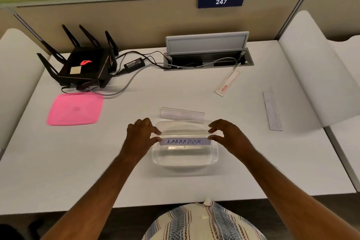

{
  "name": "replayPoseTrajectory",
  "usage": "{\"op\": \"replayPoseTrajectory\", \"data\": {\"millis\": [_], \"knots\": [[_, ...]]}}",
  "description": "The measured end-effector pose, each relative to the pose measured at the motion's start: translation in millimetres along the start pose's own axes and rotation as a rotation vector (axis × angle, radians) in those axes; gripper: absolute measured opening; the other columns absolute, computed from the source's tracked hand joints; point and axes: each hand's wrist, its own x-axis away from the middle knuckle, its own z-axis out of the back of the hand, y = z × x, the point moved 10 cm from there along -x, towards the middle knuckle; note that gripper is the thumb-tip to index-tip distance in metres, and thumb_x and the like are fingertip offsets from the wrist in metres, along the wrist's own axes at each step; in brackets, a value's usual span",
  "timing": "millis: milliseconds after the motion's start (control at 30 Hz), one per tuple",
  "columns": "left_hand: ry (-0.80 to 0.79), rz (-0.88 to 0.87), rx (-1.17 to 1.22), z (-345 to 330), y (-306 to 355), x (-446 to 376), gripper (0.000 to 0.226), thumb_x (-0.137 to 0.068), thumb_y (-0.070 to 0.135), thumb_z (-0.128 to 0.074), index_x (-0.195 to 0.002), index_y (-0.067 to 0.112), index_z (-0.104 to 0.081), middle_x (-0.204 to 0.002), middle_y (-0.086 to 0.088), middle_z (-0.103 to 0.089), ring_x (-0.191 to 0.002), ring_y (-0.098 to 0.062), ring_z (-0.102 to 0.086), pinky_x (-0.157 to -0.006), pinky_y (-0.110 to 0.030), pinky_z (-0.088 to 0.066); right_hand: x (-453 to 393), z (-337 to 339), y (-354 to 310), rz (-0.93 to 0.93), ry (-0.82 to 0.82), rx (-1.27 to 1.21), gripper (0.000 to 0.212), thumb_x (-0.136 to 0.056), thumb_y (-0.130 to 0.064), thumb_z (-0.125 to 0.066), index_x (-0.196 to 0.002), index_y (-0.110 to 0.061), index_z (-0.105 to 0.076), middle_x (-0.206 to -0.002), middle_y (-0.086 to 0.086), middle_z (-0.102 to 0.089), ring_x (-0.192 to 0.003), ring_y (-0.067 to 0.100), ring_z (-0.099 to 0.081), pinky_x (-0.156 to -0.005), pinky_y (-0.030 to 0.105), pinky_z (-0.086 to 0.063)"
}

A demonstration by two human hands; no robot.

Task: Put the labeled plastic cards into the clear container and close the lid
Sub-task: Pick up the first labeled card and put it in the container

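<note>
Card [185,141] held level, long axis left-right, directly over container [185,159]; left hand [141,138] and right hand [227,135] each pinching one end.

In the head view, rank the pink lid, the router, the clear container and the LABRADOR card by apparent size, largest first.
1. Router, antennas included.
2. Clear container and pink lid: look alike, and the container sits nearer the camera, so unranked.
3. LABRADOR card, pinched by left hand and right hand.

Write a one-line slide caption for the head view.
Both hands, left hand and right hand, hold the LABRADOR card over the clear container; pink lid lies aside.
</note>
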Motion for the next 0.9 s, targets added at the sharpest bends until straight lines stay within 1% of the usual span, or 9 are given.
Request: {"op": "replayPoseTrajectory", "data": {"millis": [133,233,300,367,467,533,733,833,900], "knots": [[-0.044,-0.007,-0.096,-11.0,3.3,-6.7,0.02,-0.082,0.041,-0.083,-0.101,0.032,-0.081,-0.096,0.005,-0.06,-0.097,-0.022,-0.059,-0.085,-0.038,-0.034,-5.4,-6.0,0.8,0.012,-0.01,0.085,0.012,-0.085,-0.028,-0.081,-0.095,-0.024,-0.077,-0.134,-0.013,-0.063,-0.109,0.012,-0.063,-0.098,0.039,-0.05],[-0.074,-0.011,-0.142,-19.2,4.9,-10.4,0.022,-0.085,0.041,-0.081,-0.104,0.031,-0.08,-0.101,0.004,-0.061,-0.102,-0.022,-0.058,-0.089,-0.038,-0.034,-8.9,-8.1,2.5,0.005,0.002,0.13,0.011,-0.084,-0.029,-0.081,-0.093,-0.023,-0.078,-0.133,-0.011,-0.063,-0.109,0.013,-0.063,-0.097,0.042,-0.049],[-0.088,-0.006,-0.15,-22.6,5.3,-13.2,0.022,-0.086,0.041,-0.079,-0.105,0.03,-0.079,-0.104,0.003,-0.06,-0.105,-0.022,-0.057,-0.091,-0.038,-0.034,-11.8,-8.2,2.4,-0.004,0.027,0.208,0.014,-0.083,-0.031,-0.082,-0.094,-0.023,-0.081,-0.126,-0.007,-0.064,-0.11,0.019,-0.06,-0.093,0.04,-0.046],[-0.109,-0.005,-0.166,-26.1,6.6,-15.7,0.022,-0.088,0.042,-0.077,-0.107,0.03,-0.079,-0.107,0.003,-0.059,-0.107,-0.022,-0.056,-0.093,-0.038,-0.034,-13.4,-10.3,1.5,-0.008,0.031,0.319,0.018,-0.083,-0.036,-0.082,-0.097,-0.024,-0.081,-0.116,-0.002,-0.062,-0.107,0.024,-0.056,-0.088,0.038,-0.04],[-0.136,-0.012,-0.202,-32.3,7.0,-17.6,0.023,-0.09,0.042,-0.074,-0.11,0.031,-0.077,-0.111,0.003,-0.059,-0.11,-0.021,-0.055,-0.095,-0.037,-0.034,-13.6,-13.5,-1.9,-0.004,0.026,0.432,0.02,-0.085,-0.04,-0.078,-0.099,-0.027,-0.08,-0.108,0.0,-0.058,-0.102,0.024,-0.053,-0.084,0.036,-0.031],[-0.139,-0.024,-0.222,-36.2,7.0,-17.4,0.022,-0.091,0.042,-0.073,-0.11,0.031,-0.077,-0.112,0.004,-0.06,-0.111,-0.02,-0.055,-0.095,-0.037,-0.033,-13.1,-14.1,-5.1,-0.004,0.03,0.479,0.018,-0.086,-0.041,-0.077,-0.098,-0.029,-0.08,-0.106,-0.001,-0.058,-0.1,0.022,-0.053,-0.084,0.038,-0.031],[-0.129,-0.07,-0.302,-40.3,15.7,-19.8,0.019,-0.092,0.041,-0.071,-0.106,0.031,-0.079,-0.11,0.004,-0.062,-0.108,-0.021,-0.055,-0.093,-0.038,-0.034,-17.7,-14.5,-17.1,0.026,0.043,0.623,0.004,-0.08,-0.031,-0.084,-0.082,-0.03,-0.081,-0.091,-0.002,-0.061,-0.087,0.024,-0.058,-0.078,0.041,-0.034],[-0.136,-0.141,-0.419,-43.3,27.0,-20.5,0.017,-0.093,0.038,-0.07,-0.104,0.03,-0.08,-0.106,0.003,-0.063,-0.104,-0.023,-0.056,-0.088,-0.039,-0.037,-20.9,-21.5,-20.6,0.067,0.021,0.72,0.011,-0.072,-0.023,-0.089,-0.07,-0.027,-0.078,-0.081,-0.002,-0.058,-0.078,0.025,-0.057,-0.072,0.042,-0.036],[-0.158,-0.186,-0.494,-49.1,31.6,-19.4,0.017,-0.094,0.038,-0.068,-0.104,0.028,-0.08,-0.105,0.002,-0.062,-0.103,-0.024,-0.056,-0.086,-0.039,-0.036,-23.0,-24.3,-22.3,0.092,0.026,0.776,0.018,-0.066,-0.019,-0.091,-0.063,-0.025,-0.075,-0.075,-0.002,-0.054,-0.073,0.024,-0.054,-0.069,0.041,-0.035]]}}
